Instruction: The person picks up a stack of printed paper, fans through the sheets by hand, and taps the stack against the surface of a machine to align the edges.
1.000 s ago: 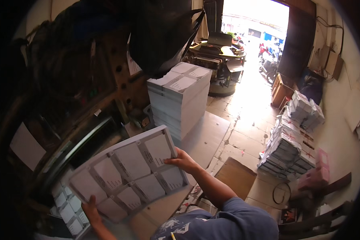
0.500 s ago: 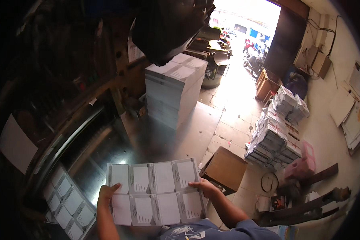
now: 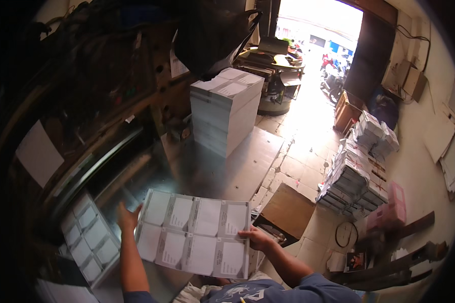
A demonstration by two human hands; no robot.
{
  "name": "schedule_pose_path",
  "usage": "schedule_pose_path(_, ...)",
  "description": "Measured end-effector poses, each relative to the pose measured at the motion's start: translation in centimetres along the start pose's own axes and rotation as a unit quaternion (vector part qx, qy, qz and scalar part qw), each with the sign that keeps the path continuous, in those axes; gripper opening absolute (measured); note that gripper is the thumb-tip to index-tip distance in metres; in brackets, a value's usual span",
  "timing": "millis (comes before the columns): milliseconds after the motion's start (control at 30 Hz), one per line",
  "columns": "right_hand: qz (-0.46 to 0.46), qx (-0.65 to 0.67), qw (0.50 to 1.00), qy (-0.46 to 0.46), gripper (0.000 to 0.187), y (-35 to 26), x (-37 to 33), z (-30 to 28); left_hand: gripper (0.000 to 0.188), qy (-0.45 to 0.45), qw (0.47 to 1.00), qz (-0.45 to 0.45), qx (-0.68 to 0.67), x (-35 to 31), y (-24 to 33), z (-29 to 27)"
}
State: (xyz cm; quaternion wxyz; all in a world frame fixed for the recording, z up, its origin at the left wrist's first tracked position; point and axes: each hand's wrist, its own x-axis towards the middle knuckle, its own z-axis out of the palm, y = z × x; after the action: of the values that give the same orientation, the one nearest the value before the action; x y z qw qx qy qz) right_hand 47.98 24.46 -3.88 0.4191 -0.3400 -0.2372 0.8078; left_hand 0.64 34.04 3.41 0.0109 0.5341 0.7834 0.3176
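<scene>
My right hand (image 3: 258, 238) grips the right edge of a wide stack of printed sheets (image 3: 205, 224), its thumb on top. Rows of pale panels with grey borders cover the top sheet. The stack is tilted slightly, its left end higher in the picture, in front of my body. My left hand (image 3: 129, 218) is just off the stack's left edge, empty, with fingers apart. To the left, another pile of similar printed sheets (image 3: 92, 237) lies beside the dark machine bed. How thick the held stack is cannot be seen well.
A tall block of stacked paper (image 3: 215, 121) stands on the metal table (image 3: 245, 164). An open brown carton (image 3: 286, 212) is on the right, with tied paper bundles (image 3: 351, 174) and a pink plastic case (image 3: 389, 209) beyond. A black bag (image 3: 212, 45) hangs above the tall block.
My left hand has let go of the stack's left edge and moved up and left, its fingers spreading. The stack has turned slightly, with my right hand still on it. The whole view has shifted a little.
</scene>
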Motion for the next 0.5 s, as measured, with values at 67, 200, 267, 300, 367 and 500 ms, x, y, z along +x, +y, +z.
schedule_pose_path(67,-0.006,0.002,1.0,0.027,0.037,2.0,0.0,-1.1,0.056,0.135,0.985,0.004,-0.103,-4.6,2.9,-5.4)
schedule_pose_path(200,-0.014,0.029,0.994,0.102,0.033,3.4,-2.6,2.3,0.057,0.21,0.846,-0.032,-0.489,-24.6,3.7,-6.3)
schedule_pose_path(267,-0.035,0.055,0.992,0.105,0.033,4.2,-3.7,2.6,0.06,0.22,0.775,-0.253,-0.535,-36.9,3.4,-1.1)
schedule_pose_path(300,-0.042,0.062,0.992,0.104,0.037,4.0,-5.0,2.8,0.059,0.173,0.698,-0.404,-0.565,-41.2,7.6,0.0)
schedule_pose_path(367,-0.059,0.07,0.991,0.094,0.041,6.0,-6.8,4.2,0.073,-0.09,0.527,-0.415,-0.736,-49.4,9.7,1.2)
schedule_pose_path(500,-0.051,0.09,0.989,0.109,0.042,8.7,-10.0,6.7,0.073,-0.126,0.393,-0.348,-0.842,-49.7,18.2,-0.4)
